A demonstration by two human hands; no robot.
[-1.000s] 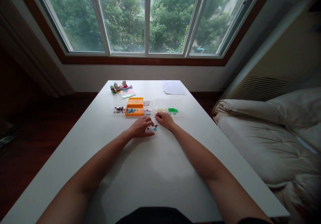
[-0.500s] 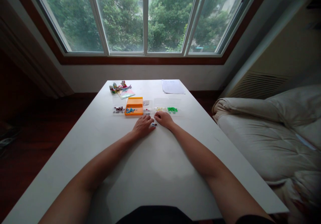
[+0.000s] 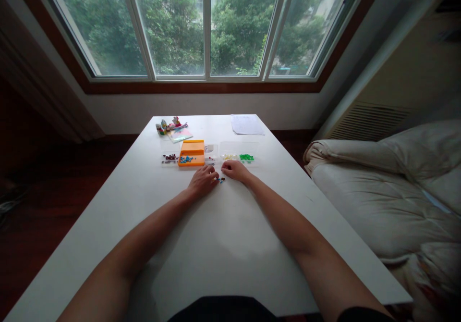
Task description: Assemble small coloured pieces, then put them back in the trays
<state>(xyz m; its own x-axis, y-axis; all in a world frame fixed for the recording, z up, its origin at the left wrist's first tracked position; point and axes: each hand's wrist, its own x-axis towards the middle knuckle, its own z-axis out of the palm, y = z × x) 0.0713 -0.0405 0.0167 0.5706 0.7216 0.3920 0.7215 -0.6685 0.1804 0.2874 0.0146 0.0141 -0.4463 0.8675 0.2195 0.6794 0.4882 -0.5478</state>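
My left hand (image 3: 204, 180) rests on the white table with its fingers curled together beside a few tiny blue and dark brown pieces (image 3: 222, 180). Its fingertips are at the edge of this little group; what they pinch is too small to make out. Just across from it, my right hand (image 3: 235, 170) is closed, fingers bent down and thumb side toward the left hand. Anything in those fingers is hidden. Beyond the hands stands an open orange case (image 3: 191, 158) with loose blue pieces (image 3: 186, 159) in its near half.
Clear plastic trays flank the case, with dark brown pieces (image 3: 170, 157) left and yellow pieces (image 3: 229, 157) and green pieces (image 3: 247, 157) right. Small figurines (image 3: 167, 126) stand at the back left on the white table (image 3: 216, 245); paper sheets (image 3: 248, 124) lie back right. A sofa (image 3: 378, 192) is right.
My left hand's thumb and fingers have drawn in slightly at the small pieces, and more of those pieces show. My right hand stays nearly in place. The view has shifted a little.
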